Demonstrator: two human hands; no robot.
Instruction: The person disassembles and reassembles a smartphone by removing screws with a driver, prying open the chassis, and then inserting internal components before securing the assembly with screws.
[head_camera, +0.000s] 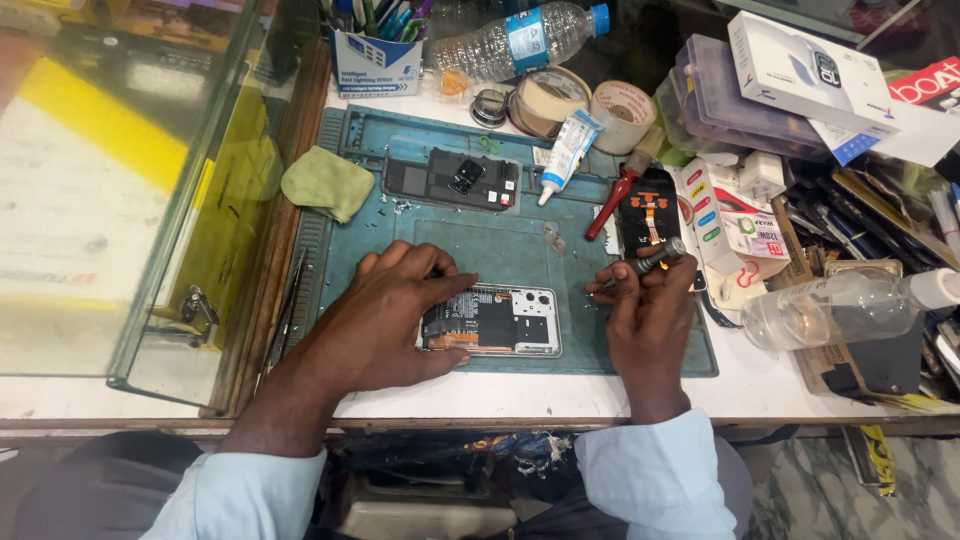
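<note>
1. Left hand (395, 315) lies flat, pinning the opened silver-framed phone (497, 321) on the blue-green work mat (500, 245).
2. Right hand (650, 310) pinches a slim grey screwdriver (655, 257) just beside it.
3. A slipping tip could scratch exposed boards.

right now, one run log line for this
left hand: steadies opened phone | right hand: holds screwdriver | surface: blue repair mat

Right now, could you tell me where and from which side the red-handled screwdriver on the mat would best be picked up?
Probably by the red handle, from above and from the person's right. The red-handled screwdriver lies flat and slanted on the blue mat, its thick handle free, while the glue tube crowds the left. The right hand is nearest, though it holds another screwdriver.
</note>
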